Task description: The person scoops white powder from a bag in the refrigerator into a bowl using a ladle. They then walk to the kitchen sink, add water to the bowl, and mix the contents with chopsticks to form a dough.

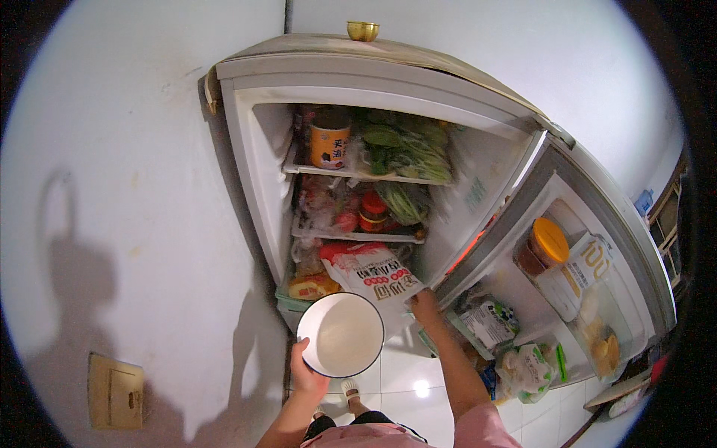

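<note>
My left hand (308, 367) grips the rim of a white enamel bowl (358, 316) with a dark edge, thumb over the near left side. A pale layer covers the bowl's bottom; I cannot tell what it is. My right hand (424, 303) holds the right edge of a white plastic bag (372, 274) with a red end. The bag bears printing and slants out from the lowest part of an open refrigerator (246, 168), just beyond the bowl. My right fingers are partly hidden at the bag's edge.
On the shelves stand an orange-labelled can (329, 147), bagged green vegetables (400, 148) and a red-lidded jar (373, 213). A yellow-wrapped packet (312, 287) lies left of the bag. The open door (622, 218) at right holds an orange-lidded container (546, 243) and several bags. A brass bowl (363, 31) sits on top.
</note>
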The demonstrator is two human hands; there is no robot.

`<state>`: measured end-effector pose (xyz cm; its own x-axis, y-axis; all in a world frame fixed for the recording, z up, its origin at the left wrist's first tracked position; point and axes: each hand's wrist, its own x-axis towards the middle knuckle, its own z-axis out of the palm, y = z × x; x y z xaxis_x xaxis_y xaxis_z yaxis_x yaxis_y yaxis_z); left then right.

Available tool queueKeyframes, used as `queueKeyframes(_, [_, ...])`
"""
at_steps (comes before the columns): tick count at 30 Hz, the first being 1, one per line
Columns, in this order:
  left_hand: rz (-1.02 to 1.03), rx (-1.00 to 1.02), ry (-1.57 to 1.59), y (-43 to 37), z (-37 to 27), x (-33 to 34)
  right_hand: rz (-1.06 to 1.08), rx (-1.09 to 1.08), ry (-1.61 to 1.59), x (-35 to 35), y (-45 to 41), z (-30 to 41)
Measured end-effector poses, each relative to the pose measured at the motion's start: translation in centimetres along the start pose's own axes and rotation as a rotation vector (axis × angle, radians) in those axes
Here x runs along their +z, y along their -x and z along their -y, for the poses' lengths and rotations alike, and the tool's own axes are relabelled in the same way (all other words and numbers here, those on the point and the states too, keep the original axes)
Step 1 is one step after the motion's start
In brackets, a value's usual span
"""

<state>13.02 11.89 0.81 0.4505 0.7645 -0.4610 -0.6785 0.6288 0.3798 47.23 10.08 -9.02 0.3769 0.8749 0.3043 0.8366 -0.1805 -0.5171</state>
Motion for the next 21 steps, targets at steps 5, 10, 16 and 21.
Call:
queueKeyframes(5, [0.009,0.15,-0.02,0.6,-2.2,-1.1,0.094,0.238,-0.069,-1.1,2.1,-1.6])
queueKeyframes(10, [0.005,0.19,0.024,0.8,-3.3,-2.3,-0.021,0.251,-0.156,-2.0,2.4,1.3])
queueKeyframes(16, [-0.062,0.242,0.005,1.4,-3.9,-3.3,-0.146,0.242,0.177,-5.9,1.3,10.6])
queueKeyframes(21, [-0.069,0.246,-0.027,1.8,-4.1,-3.4,0.193,0.248,0.246,-2.6,-1.9,14.8])
